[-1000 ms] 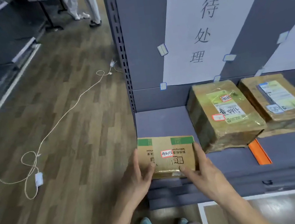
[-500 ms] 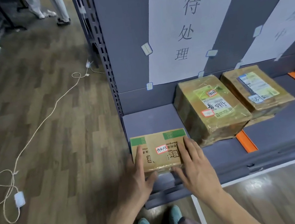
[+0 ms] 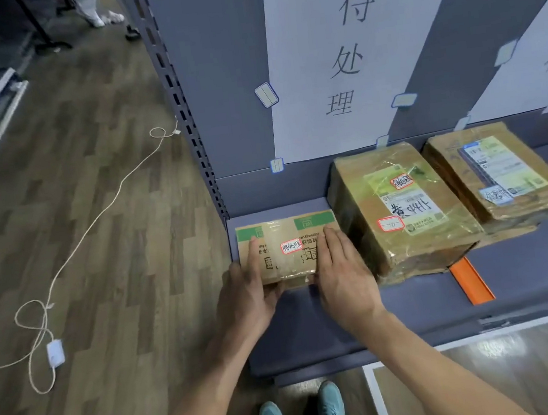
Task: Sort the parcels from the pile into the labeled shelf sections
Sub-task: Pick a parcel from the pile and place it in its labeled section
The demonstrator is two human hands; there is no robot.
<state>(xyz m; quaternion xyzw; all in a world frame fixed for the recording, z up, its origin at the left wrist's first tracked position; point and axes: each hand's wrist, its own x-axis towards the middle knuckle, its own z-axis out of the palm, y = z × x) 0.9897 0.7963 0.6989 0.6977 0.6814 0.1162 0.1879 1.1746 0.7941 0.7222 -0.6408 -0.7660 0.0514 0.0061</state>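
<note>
A small cardboard parcel (image 3: 290,239) with green bands and a red-edged sticker lies at the left end of the grey shelf (image 3: 415,303), under the white section label (image 3: 350,53). My left hand (image 3: 245,297) holds its left side, fingers on top and thumb against the front face. My right hand (image 3: 344,281) holds its right side the same way, close to a large taped parcel (image 3: 401,212). A flatter parcel (image 3: 499,172) with a printed label lies further right.
An orange divider strip (image 3: 471,283) marks the section's right edge. The perforated shelf upright (image 3: 179,98) stands just left of the small parcel. A white cable (image 3: 95,222) with an adapter (image 3: 55,351) trails over the wooden floor. A person's legs (image 3: 96,8) show at the far top left.
Both hands have slid the small parcel from the shelf's front edge deeper in, toward the back wall and beside the large taped parcel.
</note>
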